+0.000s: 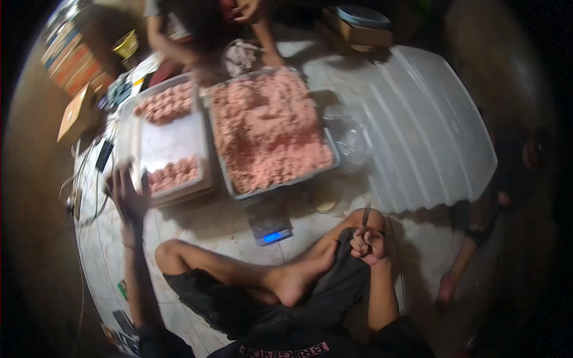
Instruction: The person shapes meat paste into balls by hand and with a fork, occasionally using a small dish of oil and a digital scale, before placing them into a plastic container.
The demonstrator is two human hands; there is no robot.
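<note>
My left hand [130, 192] is blurred, with its fingers apart, at the near left corner of a white plastic tub [207, 174]. I cannot tell whether it touches the rim. Inside that tub, pink balls [172, 173] lie in a near group and a far group, with a pale sheet [165, 142] bare between them. Above my knee, my right hand [369, 246] grips a thin, narrow utensil [365, 217] pointing away from me. A large tray [250, 193] beside the tub is heaped with a crumbly pink mixture [273, 129].
A digital scale [271, 230] with a lit blue display sits before my crossed legs. To the right lie clear plastic [347, 134] and a large ribbed translucent lid [429, 134]. Another person's arms [179, 49] reach behind the tubs; another person's hand [446, 288] rests at right. Cables [91, 197] run at left.
</note>
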